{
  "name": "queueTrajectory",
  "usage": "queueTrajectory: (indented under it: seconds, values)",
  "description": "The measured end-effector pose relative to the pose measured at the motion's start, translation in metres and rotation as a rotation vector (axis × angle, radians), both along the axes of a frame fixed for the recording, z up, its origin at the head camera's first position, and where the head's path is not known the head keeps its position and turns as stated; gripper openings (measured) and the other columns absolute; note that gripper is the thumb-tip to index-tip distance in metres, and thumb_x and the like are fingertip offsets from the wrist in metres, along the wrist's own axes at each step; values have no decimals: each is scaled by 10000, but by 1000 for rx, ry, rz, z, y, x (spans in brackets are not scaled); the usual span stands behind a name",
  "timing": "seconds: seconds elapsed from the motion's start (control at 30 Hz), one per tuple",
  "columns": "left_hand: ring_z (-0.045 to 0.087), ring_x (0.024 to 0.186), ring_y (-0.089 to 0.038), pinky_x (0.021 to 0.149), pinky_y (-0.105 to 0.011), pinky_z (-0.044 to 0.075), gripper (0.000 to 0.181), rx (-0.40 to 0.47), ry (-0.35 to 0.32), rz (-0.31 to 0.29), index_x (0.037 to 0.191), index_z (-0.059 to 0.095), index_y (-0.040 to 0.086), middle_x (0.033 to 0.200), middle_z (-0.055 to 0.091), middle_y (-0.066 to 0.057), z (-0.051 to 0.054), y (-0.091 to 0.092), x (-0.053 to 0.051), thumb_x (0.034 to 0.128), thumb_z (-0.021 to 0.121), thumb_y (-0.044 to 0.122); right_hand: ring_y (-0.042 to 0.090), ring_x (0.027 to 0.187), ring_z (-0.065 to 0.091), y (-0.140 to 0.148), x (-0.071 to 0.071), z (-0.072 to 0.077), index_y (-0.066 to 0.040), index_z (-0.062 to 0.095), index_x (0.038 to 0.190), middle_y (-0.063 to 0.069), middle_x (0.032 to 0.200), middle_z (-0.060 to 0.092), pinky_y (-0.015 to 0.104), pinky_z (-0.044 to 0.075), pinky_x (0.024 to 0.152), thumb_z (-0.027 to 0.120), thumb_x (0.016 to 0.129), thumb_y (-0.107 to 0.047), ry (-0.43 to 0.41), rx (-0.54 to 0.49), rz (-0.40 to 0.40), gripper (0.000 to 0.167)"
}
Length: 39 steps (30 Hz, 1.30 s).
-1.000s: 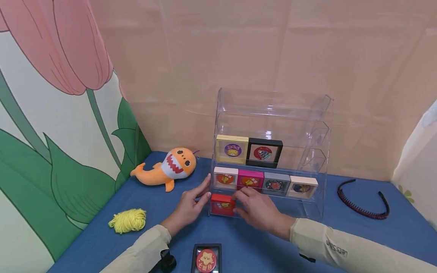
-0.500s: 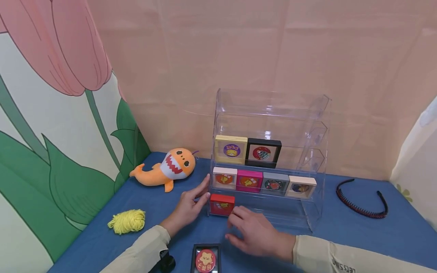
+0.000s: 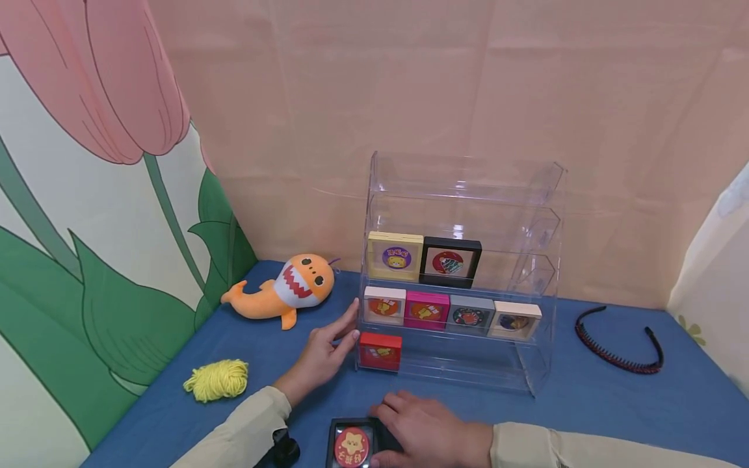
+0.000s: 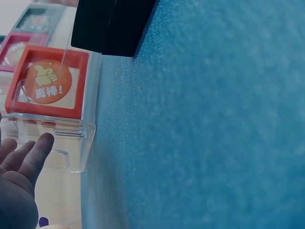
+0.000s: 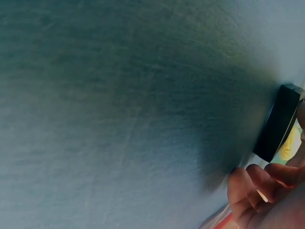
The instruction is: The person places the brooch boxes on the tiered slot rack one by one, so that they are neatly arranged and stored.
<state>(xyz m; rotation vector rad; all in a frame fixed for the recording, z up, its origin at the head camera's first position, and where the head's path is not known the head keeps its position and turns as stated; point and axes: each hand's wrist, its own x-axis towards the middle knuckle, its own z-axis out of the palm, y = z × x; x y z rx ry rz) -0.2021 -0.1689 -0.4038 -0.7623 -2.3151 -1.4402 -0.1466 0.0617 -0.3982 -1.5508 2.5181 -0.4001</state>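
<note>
My left hand point(image 3: 318, 356) rests straight fingers against the left side of a clear acrylic display rack point(image 3: 468, 377). On the rack's bottom tier, at the left end, stands a red square badge frame point(image 3: 380, 351); the left wrist view shows a thumbs-up badge in this red frame point(image 4: 50, 81). My right hand point(image 3: 430, 432) is low over the table, its fingers bent beside a black rectangular badge frame point(image 3: 352, 447) with a red star badge. In the right wrist view the fingertips lie close to that black frame point(image 5: 279, 124); firm contact cannot be made out.
The rack's middle tiers hold a cream frame point(image 3: 394, 257), a black square frame point(image 3: 450, 262) and several smaller ones. Left of it lie an orange plush shark point(image 3: 292, 289) and yellow yarn point(image 3: 216, 380). A dark headband point(image 3: 620, 351) lies on the right.
My right hand has let go of the red frame on the bottom tier and come down toward me to the black rectangular frame. My left hand has stayed at the rack's side.
</note>
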Motion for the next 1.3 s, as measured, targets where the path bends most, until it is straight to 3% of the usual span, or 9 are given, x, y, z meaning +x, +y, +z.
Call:
queueTrajectory:
  seconds: [0.2, 0.43, 0.5, 0.6, 0.73, 0.83, 0.97, 1.3]
  values:
    - [543, 1146, -337, 824, -408, 513, 562, -3, 1, -6, 1436, 344, -24, 1365, 444, -218, 21, 6, 15, 919, 564, -49, 26, 932, 494, -5, 2, -4, -109, 563, 1281, -73, 1074, 561, 179, 501, 705, 487, 899, -592, 52, 10, 14, 621]
    - [530, 1178, -235, 844, -361, 501, 591, -2, -2, 6, 1474, 345, 142, 1410, 436, -80, -6, 1, -4, 938, 579, 60, 34, 946, 496, -5, 3, -6, -120, 574, 1260, -82, 1061, 555, 198, 511, 683, 514, 884, -596, 34, -1, -15, 610]
    - [526, 1183, -236, 854, -374, 496, 592, 3, 3, -5, 1477, 343, 150, 1415, 433, -77, -8, 1, -6, 940, 581, 71, 30, 945, 496, -4, 2, -6, -125, 579, 1250, -88, 1057, 552, 204, 513, 686, 522, 879, -598, 14, -4, -26, 605]
    - [523, 1185, -242, 859, -406, 491, 594, 11, 10, -15, 1475, 341, 138, 1413, 433, -88, -8, 1, -7, 938, 583, 64, 24, 941, 494, -2, 1, -6, -130, 586, 1236, -94, 1051, 547, 208, 513, 688, 534, 871, -601, -9, -3, -40, 599]
    - [524, 1177, -287, 861, -445, 484, 582, 7, 4, -8, 1460, 342, 59, 1399, 431, -143, 7, 5, 4, 929, 574, -1, 12, 927, 485, 5, 0, -4, -132, 589, 1224, -99, 1048, 537, 213, 513, 698, 555, 861, -599, -51, -1, -61, 592]
    - [520, 1185, -265, 873, -401, 483, 589, -6, 1, -6, 1470, 331, 85, 1409, 424, -125, 8, 4, 4, 936, 570, 18, 12, 932, 485, 13, -1, -2, -133, 587, 1219, -99, 1056, 533, 229, 516, 707, 559, 858, -602, -83, -8, -79, 592]
    - [508, 1201, -183, 885, -324, 475, 605, -16, 0, -10, 1488, 313, 199, 1433, 410, -41, -5, -1, -6, 951, 568, 89, 22, 954, 488, 25, -2, -1, -144, 587, 1214, -100, 1071, 533, 261, 521, 717, 557, 849, -621, -119, -7, -118, 602]
    - [500, 1207, -157, 878, -347, 484, 610, -15, -20, -10, 1489, 311, 218, 1431, 412, -28, -7, -3, -5, 950, 569, 91, 34, 956, 481, 55, 0, 3, -198, 591, 1196, -118, 1077, 522, 328, 523, 744, 611, 798, -640, -226, 41, -249, 595]
